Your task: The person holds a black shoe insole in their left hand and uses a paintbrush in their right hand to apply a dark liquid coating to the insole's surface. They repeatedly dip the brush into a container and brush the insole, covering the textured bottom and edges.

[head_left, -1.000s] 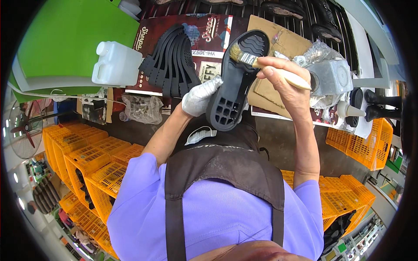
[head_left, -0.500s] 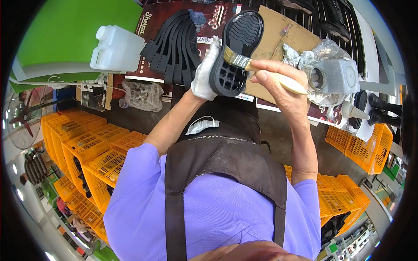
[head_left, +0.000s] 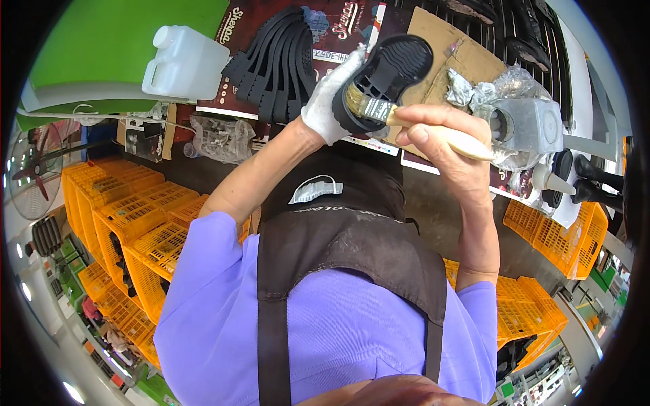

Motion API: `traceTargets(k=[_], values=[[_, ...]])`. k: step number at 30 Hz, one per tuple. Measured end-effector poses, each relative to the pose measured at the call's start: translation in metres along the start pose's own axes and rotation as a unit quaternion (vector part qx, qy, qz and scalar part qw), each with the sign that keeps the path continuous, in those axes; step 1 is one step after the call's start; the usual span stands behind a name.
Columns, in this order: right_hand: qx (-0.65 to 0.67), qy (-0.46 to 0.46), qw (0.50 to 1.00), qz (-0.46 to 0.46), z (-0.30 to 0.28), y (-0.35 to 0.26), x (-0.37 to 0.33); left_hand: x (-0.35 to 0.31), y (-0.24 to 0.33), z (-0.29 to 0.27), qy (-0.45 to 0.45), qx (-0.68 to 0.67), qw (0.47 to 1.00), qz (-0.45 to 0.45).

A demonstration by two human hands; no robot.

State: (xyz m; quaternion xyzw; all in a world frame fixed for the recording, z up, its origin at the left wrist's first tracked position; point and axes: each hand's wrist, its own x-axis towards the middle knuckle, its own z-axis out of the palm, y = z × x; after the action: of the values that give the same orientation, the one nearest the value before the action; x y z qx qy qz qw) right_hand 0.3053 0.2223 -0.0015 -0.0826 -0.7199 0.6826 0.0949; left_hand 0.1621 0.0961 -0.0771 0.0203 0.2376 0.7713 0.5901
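Leaning to the right at its far end, a black shoe sole is held up between the hands, its gridded near end toward the wearer. The left grip, in a white glove, clasps the sole along its left edge, fingers stretched toward the far side; what lies underneath is hidden. The left forearm slants from the near left toward the far right. The right grip pinches a brush by its pale handle, thumb and index finger reaching toward the metal band, the bristles touching the sole's near end. The right forearm rises almost straight from the near side, and the hand bends left at the wrist. Left of the sole, black ridged strips fan out, with a white jug farther left. To the right are brown cardboard and a clear container.
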Motion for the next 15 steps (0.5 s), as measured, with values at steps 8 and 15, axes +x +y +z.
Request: traceTargets(k=[8, 15], values=[[-0.035, -0.082, 0.996, -0.027, -0.010, -0.006, 0.007, -0.004, 0.007, 0.008, 0.023, 0.108, 0.989, -0.097], [-0.064, -0.179, 0.977, -0.094, -0.021, 0.001, 0.018, -0.003, 0.011, -0.006, 0.003, 0.177, 0.960, -0.215]])
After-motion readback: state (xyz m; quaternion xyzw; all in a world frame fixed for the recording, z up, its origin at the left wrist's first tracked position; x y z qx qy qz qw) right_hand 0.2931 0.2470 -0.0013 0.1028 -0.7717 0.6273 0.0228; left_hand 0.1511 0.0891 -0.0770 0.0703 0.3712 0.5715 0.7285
